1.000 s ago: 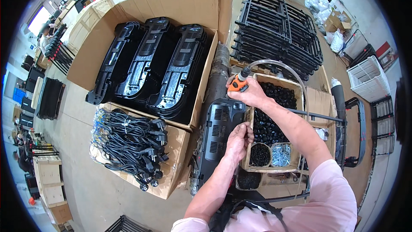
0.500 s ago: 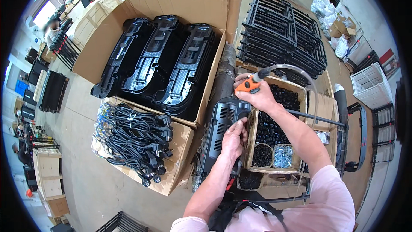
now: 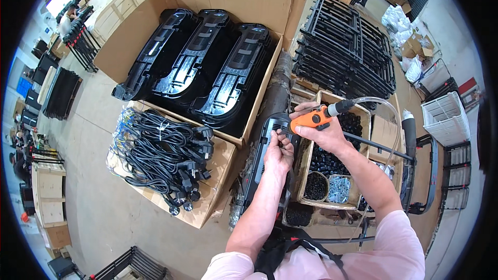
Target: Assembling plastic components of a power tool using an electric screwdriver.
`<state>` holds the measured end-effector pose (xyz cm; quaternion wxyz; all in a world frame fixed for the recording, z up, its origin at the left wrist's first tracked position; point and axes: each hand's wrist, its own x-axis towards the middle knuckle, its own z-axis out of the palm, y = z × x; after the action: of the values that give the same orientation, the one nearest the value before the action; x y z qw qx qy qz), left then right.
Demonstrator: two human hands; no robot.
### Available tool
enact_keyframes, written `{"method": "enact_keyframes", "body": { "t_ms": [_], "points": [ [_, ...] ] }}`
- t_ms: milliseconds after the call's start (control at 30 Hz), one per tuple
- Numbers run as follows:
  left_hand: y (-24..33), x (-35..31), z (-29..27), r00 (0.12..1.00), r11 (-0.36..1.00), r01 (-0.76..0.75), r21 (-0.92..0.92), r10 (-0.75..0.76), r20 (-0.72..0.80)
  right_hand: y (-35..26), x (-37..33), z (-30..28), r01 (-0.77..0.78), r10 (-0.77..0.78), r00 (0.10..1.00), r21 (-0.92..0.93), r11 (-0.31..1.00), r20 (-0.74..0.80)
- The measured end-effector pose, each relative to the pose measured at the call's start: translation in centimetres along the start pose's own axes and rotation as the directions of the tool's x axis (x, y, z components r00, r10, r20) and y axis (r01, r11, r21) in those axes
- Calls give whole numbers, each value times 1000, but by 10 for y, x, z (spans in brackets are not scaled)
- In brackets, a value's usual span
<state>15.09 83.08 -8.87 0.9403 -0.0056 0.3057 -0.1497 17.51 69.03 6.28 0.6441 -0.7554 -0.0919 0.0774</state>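
My right hand (image 3: 327, 136) grips an orange pneumatic screwdriver (image 3: 310, 120), whose dark end joins a clear hose (image 3: 381, 99). Tilted, the tool sits just above the upper right end of a long black plastic housing (image 3: 258, 165) with vent slots. My left hand (image 3: 279, 154) is over the same housing, close to the tool, with its fingers curled and pinched together. Whatever those fingertips hold, if anything, is too small to make out. The tool's tip is hidden by my hands.
Right of the housing, a wooden box (image 3: 302, 189) holds black plastic parts and silver screws (image 3: 339, 189). A large carton (image 3: 116, 54) contains several black housings (image 3: 236, 80). Bundled power cords (image 3: 161, 158) lie on cardboard at left. Black metal frames (image 3: 347, 46) are stacked behind the box.
The screwdriver has moved right and slightly down with my right hand. My left hand has shifted up the housing, its fingers now pinched near the tool. The whole view has shifted slightly.
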Motion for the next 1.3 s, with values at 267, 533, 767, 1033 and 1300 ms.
{"method": "enact_keyframes", "body": {
  "t_ms": [267, 533, 767, 1033, 1300],
  "points": [
    [11, -5, -7, 985, 999, 54, -8, -52, 164, -2, 4, 16, 8, -8, 1000, 24, 1000, 3],
    [-12, -38, -21, 991, 978, 121, 170, -128, 28, 14, 34, 49, -7, 0, 998, -106, 994, -66],
    [-17, -70, -56, 953, 893, 298, 339, -301, -44, 31, 48, 66, 33, -50, 997, -252, 967, -59],
    [-22, -102, -80, 951, 847, 299, 440, -302, -65, 37, 52, 72, 47, -65, 997, -348, 936, -40],
    [-6, -132, -99, 940, 753, 326, 572, -325, -108, 34, 46, 81, -11, -21, 996, -355, 935, -86]
  ]
}}
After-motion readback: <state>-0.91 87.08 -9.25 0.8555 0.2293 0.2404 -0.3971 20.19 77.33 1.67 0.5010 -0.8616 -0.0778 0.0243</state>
